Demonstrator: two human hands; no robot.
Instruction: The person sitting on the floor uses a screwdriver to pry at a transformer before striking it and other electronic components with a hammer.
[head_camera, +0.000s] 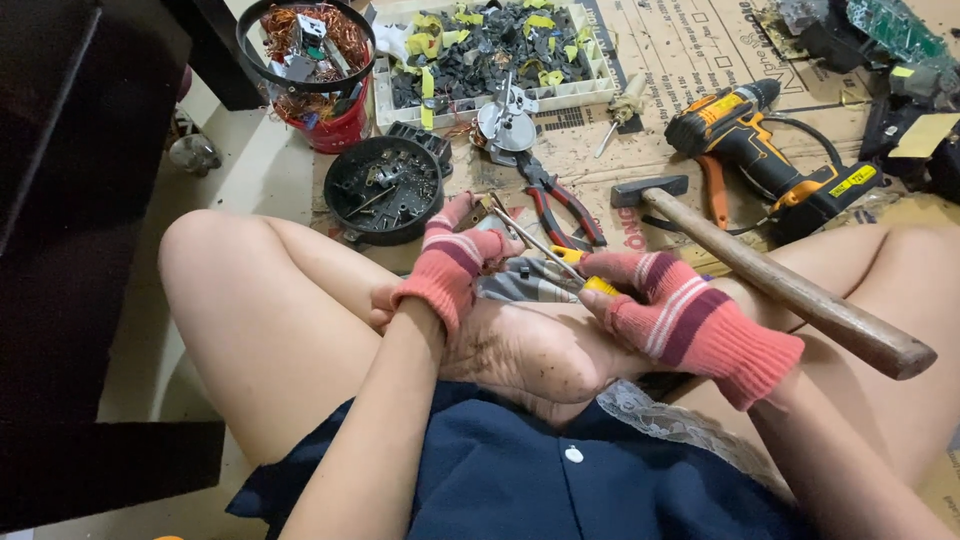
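Seated floor work: left hand (455, 262) clamps a small metal part (478, 214) steady against the foot (530, 345), while right hand (665, 300) closes on a yellow-handled screwdriver (560, 262) levering into it.

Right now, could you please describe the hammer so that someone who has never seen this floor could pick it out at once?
Start at the flattened cardboard covering the floor, then find the yellow-and-black cordless drill on it. The hammer lies just in front of the drill, its dark metal head beside the red-handled pliers and its handle resting across the person's leg. It is the only tool with a long, plain wooden handle.
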